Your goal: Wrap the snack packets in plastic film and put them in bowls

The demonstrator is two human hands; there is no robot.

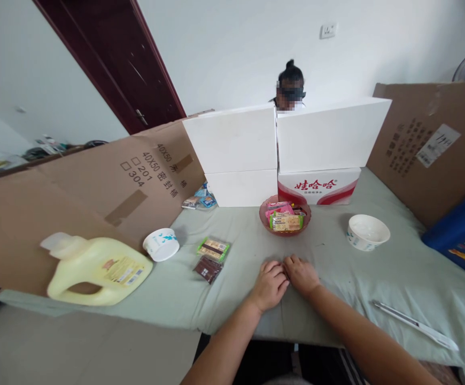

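Note:
My left hand [270, 284] and my right hand [301, 275] rest close together on the cloth near the table's front edge, fingertips touching or nearly so. Both have loosely curled fingers, palms down, and no object shows in either. Just beyond them stands a reddish clear bowl [263, 220] heaped with wrapped snacks, a yellow-green cracker packet [286, 221] on top and pink packets [276, 207] behind. To the left lie another cracker packet [213, 249] and a dark brown packet [207, 269], edge to edge. A white paper bowl [367, 232] stands upright on the right.
Left are a tipped paper bowl [161, 245] and a pale yellow jug [100, 270] on its side. A utility knife [415, 324] and blue bottle [463, 232] lie right. White boxes [240, 139] and cardboard [136, 187] wall the table; a person [291, 88] is behind.

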